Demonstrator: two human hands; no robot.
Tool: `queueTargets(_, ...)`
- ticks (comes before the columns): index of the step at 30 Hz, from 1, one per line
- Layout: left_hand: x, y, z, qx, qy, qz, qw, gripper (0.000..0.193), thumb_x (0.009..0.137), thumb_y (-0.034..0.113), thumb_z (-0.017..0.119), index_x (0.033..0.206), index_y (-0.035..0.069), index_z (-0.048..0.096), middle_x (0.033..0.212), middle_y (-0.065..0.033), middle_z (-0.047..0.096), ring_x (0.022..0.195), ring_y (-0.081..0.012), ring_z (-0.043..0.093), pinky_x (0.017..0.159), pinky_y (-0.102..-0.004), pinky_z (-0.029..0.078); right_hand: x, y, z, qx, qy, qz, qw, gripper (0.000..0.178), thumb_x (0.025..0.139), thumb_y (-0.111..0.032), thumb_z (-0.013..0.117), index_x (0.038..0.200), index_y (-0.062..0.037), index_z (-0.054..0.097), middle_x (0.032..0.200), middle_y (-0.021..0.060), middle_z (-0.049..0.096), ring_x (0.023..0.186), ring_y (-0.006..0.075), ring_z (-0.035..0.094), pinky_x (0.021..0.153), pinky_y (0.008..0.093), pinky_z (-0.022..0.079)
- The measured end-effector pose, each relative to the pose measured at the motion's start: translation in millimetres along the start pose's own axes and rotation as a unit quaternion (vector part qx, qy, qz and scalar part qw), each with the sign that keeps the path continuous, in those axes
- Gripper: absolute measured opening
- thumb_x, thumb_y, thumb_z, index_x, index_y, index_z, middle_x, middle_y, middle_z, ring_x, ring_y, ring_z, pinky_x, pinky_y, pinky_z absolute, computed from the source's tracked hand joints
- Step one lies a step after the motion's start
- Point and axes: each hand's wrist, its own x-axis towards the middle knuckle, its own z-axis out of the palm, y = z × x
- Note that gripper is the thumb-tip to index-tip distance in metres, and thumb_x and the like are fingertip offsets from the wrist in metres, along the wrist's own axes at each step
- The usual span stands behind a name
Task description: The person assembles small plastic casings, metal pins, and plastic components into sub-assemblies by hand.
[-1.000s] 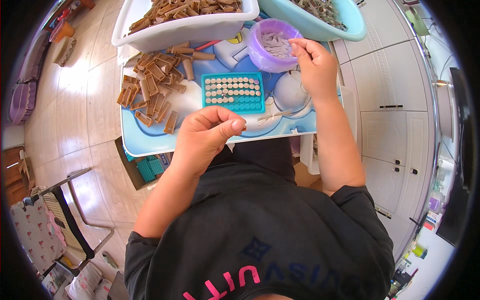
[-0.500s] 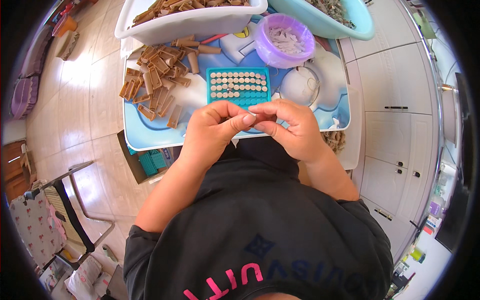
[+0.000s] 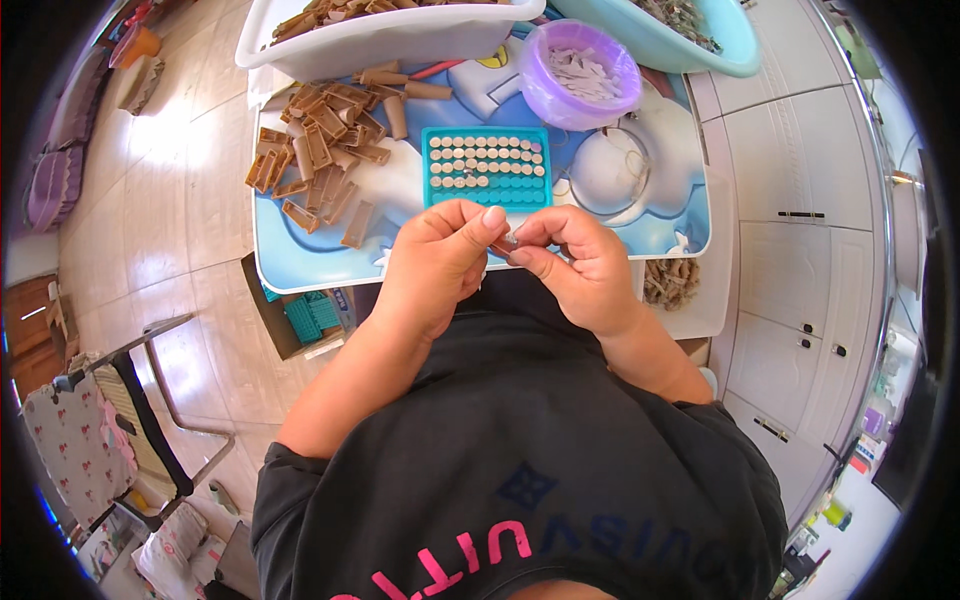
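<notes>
Over the near edge of the table, my left hand [image 3: 445,258] and my right hand [image 3: 582,262] meet with thumbs and forefingers pinched close together. Between the fingertips shows a tiny whitish-silver piece [image 3: 511,240], too small to name; my right fingers close on it. What my left fingers pinch is hidden. Just beyond my hands lies a teal tray [image 3: 428,165] with rows of round cream discs [image 3: 484,153]. Its nearest rows show bare teal round spots.
Brown trough-shaped plastic pieces [image 3: 318,140] are heaped on the left of the blue patterned table [image 3: 290,262]. Behind stand a white tub [image 3: 400,45] of brown pieces, a purple bowl [image 3: 530,82] of white strips and a light-blue basin [image 3: 735,45]. A carton [image 3: 262,305] sits below left.
My fingertips have drawn slightly apart, so the small piece between them shows more. My left thumb now points more upward. The whole view has shifted a little.
</notes>
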Motion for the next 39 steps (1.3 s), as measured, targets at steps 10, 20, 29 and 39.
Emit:
queueTargets(10,2,-4,-6,-0.085,-0.041,-0.041,0.995,0.019,0.087,0.02,0.066,0.091,0.003,0.061,0.074,-0.0012,0.059,0.049,-0.0024,0.037,0.042,-0.0169,0.025,-1,12,6,0.055,0.041,0.015,0.998,0.016,0.08,0.0,0.068,0.091,-0.0011,0.056,0.081,0.0038,0.064,0.075,0.0094,0.06,0.068,0.0244,0.049)
queueTargets(20,-2,9,-3,0.084,-0.047,-0.028,0.995,0.02,0.084,0.02,0.069,0.091,0.003,0.062,0.074,0.0024,0.059,0.055,-0.0006,0.04,0.046,-0.0167,0.03,14,-11,-13,-0.166,-0.005,-0.103,0.981,0.01,0.08,-0.002,0.067,0.089,-0.0034,0.063,0.08,0.0072,0.064,0.071,0.0167,0.061,0.063,0.0271,0.047)
queueTargets(29,-3,7,5,0.151,-0.06,0.072,0.984,0.027,0.096,0.022,0.048,0.112,0.001,0.056,0.084,-0.0047,0.061,0.057,-0.0029,0.042,0.048,-0.016,0.032,16,-12,-16,-0.17,0.046,-0.144,0.974,0.005,0.081,0.002,0.062,0.084,-0.0009,0.059,0.08,0.0097,0.06,0.07,0.0217,0.058,0.064,0.0285,0.046)
queueTargets(39,5,1,-4,-0.102,-0.028,-0.017,0.994,0.04,0.097,0.029,0.034,0.119,0.0,0.051,0.098,-0.0094,0.061,0.079,-0.0126,0.054,0.07,-0.027,0.044,13,-5,-9,-0.113,-0.007,-0.133,0.985,0.009,0.078,0.0,0.066,0.082,-0.0033,0.06,0.088,0.0078,0.059,0.082,0.0225,0.056,0.074,0.0293,0.044)
